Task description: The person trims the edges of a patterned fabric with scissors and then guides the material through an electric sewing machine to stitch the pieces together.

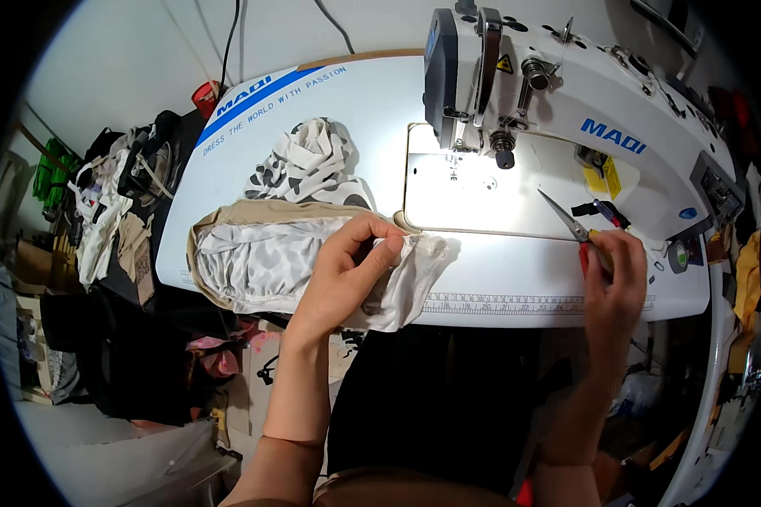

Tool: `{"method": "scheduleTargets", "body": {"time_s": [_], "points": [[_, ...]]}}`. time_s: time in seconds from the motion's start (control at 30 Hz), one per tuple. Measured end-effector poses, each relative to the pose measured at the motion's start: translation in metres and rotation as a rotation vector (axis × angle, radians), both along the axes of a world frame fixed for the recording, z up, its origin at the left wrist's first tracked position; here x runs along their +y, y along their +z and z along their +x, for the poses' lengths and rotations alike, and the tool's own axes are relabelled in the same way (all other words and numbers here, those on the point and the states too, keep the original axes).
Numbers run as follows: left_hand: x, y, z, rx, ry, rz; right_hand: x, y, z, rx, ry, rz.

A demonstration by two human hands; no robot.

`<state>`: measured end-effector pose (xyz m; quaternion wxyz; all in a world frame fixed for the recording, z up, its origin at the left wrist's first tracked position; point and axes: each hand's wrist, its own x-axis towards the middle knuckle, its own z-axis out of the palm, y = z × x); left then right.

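My left hand (355,262) pinches the right end of a gathered white cloth piece (262,253) with a beige edge, which lies along the front left of the sewing table. A loose flap of white fabric hangs from my fingers over the table's front edge. My right hand (610,275) is closed around the red and yellow handles of a pair of scissors (566,218). Their blades point up and left, apart from the cloth. Behind the beige-edged piece rests a crumpled white cloth with dark spots (309,165).
A white sewing machine (558,93) stands at the back right, its needle area lit. Small dark tools (604,211) lie under its arm. A printed ruler (499,304) runs along the front edge of the table (380,93). Piled clothes (110,194) fill the left side.
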<state>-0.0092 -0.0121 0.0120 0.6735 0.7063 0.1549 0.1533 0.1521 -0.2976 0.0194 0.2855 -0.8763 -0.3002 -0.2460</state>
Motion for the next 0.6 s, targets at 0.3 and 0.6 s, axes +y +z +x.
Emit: {"method": "scheduleTargets", "body": {"time_s": [0.3,0.6], "points": [[0.004,0.004,0.0,-0.027,-0.087,0.101,-0.039,0.014,0.016,-0.008,0.098,-0.288],[0.005,0.003,-0.001,0.0,-0.043,-0.121,-0.041,0.036,-0.001,0.116,0.122,-0.287]]}}
